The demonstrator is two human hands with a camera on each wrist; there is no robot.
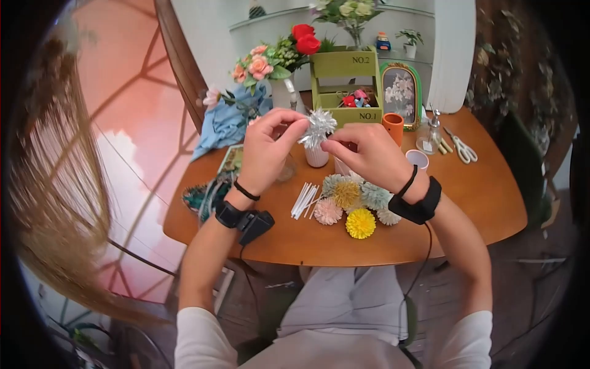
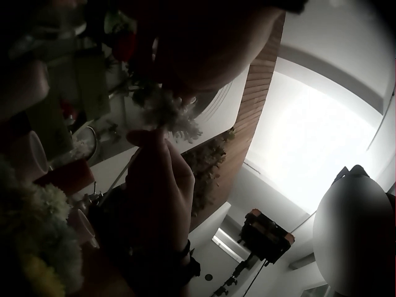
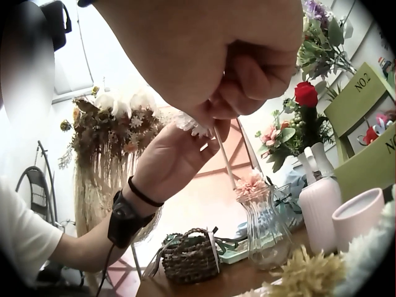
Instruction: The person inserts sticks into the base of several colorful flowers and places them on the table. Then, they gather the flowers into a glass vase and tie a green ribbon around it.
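Observation:
In the head view a silver artificial flower with tinsel-like petals is held up over the table between both hands. My left hand pinches its petals from the left side. Close under the bloom, my right hand has thumb and curled fingers pinched on a thin white stick, which slants down out of the grip in the right wrist view. The right fingers partly hide where stick and flower meet. Below lie loose flower heads: yellow, pink and mustard. Several white sticks lie beside them.
Behind the hands stand a pink ribbed vase, a green shelf box and an orange cup. Scissors lie at the right. A wicker basket and glass vase are at the left side of the table.

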